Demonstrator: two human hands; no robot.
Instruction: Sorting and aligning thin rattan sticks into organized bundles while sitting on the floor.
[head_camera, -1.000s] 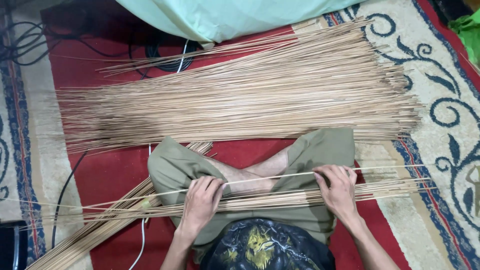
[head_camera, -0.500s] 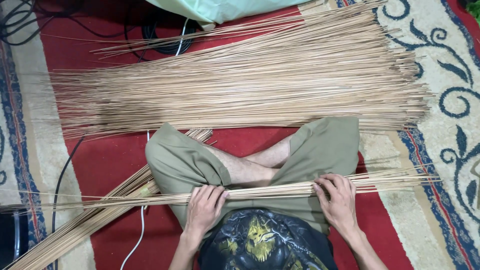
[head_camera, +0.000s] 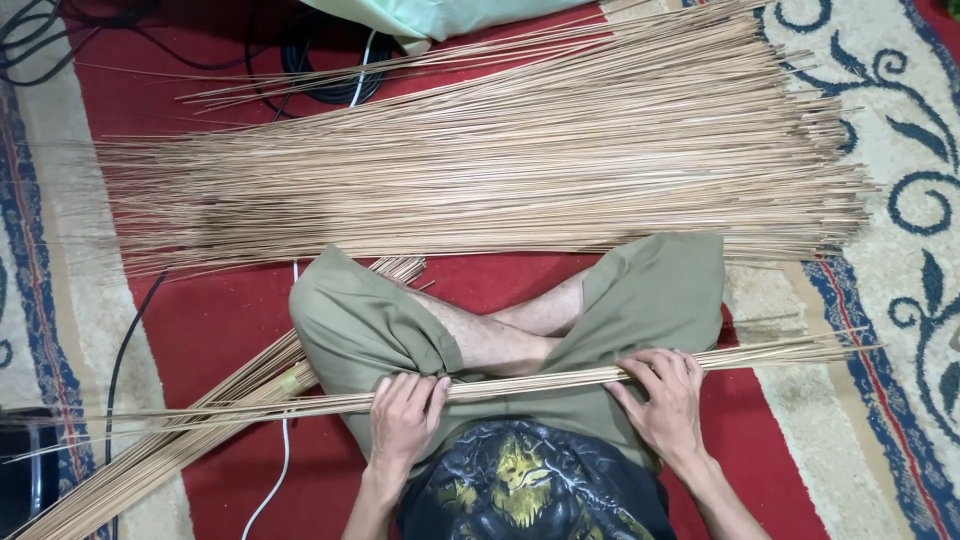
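Note:
I sit cross-legged in olive shorts (head_camera: 370, 330). A thin bundle of long tan sticks (head_camera: 530, 382) lies across my lap, stretching from the far left to the right carpet border. My left hand (head_camera: 405, 420) rests on the bundle with fingers curled over it near my left knee. My right hand (head_camera: 665, 400) presses on the same bundle by my right knee, fingers spread along the sticks. A large pile of the same sticks (head_camera: 480, 170) is spread on the carpet beyond my legs.
Another tied bundle of sticks (head_camera: 170, 450) slants away at the lower left under my knee. Black cables (head_camera: 320, 80) and a white cable (head_camera: 275, 480) lie on the red patterned carpet (head_camera: 900, 150). Pale green cloth (head_camera: 440, 15) sits at the top edge.
A single raised stick that arched between my hands has come down onto the lap bundle. Both hands now lie lower on the bundle, closer to my body.

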